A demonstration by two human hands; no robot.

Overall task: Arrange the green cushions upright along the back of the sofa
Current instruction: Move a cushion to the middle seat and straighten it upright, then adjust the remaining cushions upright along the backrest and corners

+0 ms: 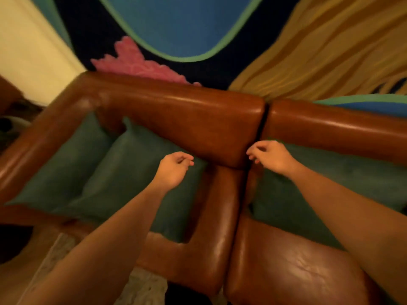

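Three green cushions lean against the back of a brown leather sofa [187, 115]. The far-left cushion [66, 164] stands in the sofa's corner, and a second cushion [123, 172] overlaps it to the right. A third cushion [326, 190] leans on the right sofa section. My left hand [174, 169] hovers over the second cushion's right edge, fingers loosely curled, holding nothing. My right hand [269, 157] hovers at the third cushion's upper left corner by the gap between the sofa sections, fingers curled and empty.
A dark gap [261, 130] splits the two sofa sections. Behind the sofa hangs a large wall textile [176, 29] in blue, green, pink and yellow. The sofa's left armrest [33, 148] bounds the corner. A pale rug [143, 289] lies on the floor in front.
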